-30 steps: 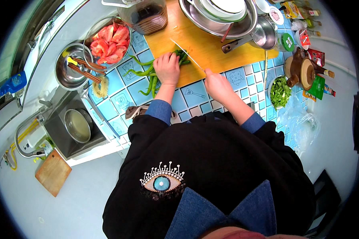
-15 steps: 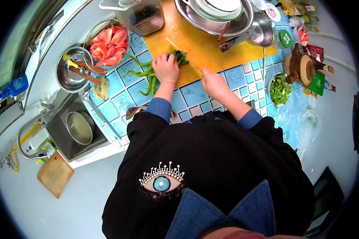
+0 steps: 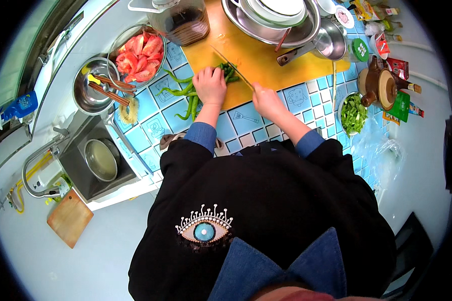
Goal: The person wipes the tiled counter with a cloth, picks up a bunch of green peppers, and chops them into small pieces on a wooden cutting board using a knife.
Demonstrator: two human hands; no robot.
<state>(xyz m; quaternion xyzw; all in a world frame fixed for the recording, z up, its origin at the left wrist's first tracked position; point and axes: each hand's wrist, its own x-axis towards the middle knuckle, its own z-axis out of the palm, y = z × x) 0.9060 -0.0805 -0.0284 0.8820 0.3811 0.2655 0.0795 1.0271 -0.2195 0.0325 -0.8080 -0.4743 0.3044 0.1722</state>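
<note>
My left hand [image 3: 210, 86] presses down on a bunch of long green peppers [image 3: 186, 93] at the left edge of the yellow cutting board [image 3: 271, 74]. Their curved stem ends stick out to the left over the blue tiled counter. In my right hand [image 3: 268, 102] is the handle of a kitchen knife [image 3: 234, 68], seen almost edge-on. The blade slants up and left across the board, close beside my left fingertips. Dark green pepper ends lie against the blade. Under my left palm the middle of the peppers is hidden.
A glass bowl of tomato wedges [image 3: 140, 56] and a steel bowl [image 3: 89, 85] with chopsticks stand left, above the sink [image 3: 78, 163]. Behind are a large jug [image 3: 178, 22] and stacked basins [image 3: 311, 25]. At right are a saucepan [image 3: 331, 42], chopped greens [image 3: 353, 114] and a brown teapot [image 3: 385, 89].
The knife's blade has shifted slightly and shows a little differently beside the peppers. Both hands stay in nearly the same place, the left still on the peppers. The whole view has moved very slightly.
</note>
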